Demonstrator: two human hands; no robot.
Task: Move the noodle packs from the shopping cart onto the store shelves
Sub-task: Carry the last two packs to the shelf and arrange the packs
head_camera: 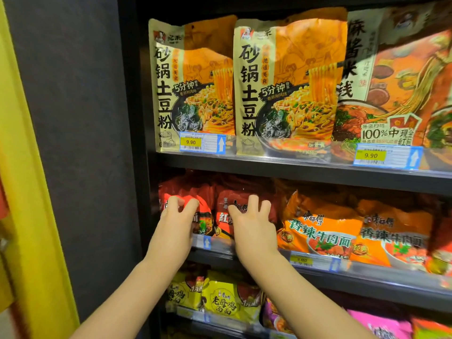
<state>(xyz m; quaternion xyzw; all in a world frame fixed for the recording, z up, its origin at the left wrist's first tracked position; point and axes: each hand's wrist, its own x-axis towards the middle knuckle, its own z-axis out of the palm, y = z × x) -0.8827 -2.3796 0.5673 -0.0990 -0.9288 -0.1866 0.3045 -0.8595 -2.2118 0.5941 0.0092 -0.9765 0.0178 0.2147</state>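
On the middle shelf (318,267), both hands press red noodle packs: left hand (177,216) with fingers bent on the left red pack (186,192), right hand (252,218) splayed on the neighbouring red pack (234,192). Their labels are mostly hidden; the cart is out of frame.

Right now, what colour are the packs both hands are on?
Red, dark red toward the top; head view. Left hand and right hand touch red noodle packs.

light: bright, warm, from above | glare: top packs (288,77) | blur: right edge | wide-angle bend
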